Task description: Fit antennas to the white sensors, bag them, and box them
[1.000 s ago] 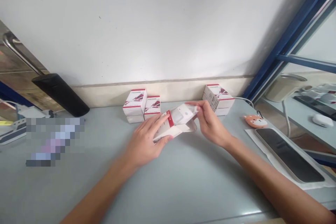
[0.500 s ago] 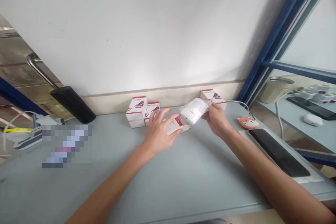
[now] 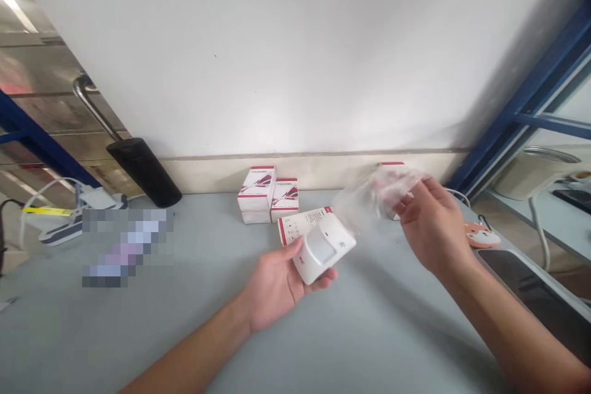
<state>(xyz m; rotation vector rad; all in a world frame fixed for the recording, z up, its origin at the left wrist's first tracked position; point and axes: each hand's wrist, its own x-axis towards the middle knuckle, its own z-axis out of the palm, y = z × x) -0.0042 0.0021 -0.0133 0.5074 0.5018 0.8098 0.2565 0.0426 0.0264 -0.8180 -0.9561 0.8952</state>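
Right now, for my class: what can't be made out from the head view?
All in the head view:
Desk patch: pixelated, so unidentifiable.
Rear box: mostly hidden by the plastic bag and right hand.
Card: print too small to read.
White device: underside hidden by left hand.
Dark slab: cut off by the right edge.

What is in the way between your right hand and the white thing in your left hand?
Nothing solid is. Only the clear plastic bag, pinched in the right hand, reaches toward the white plastic device lying in the left hand.
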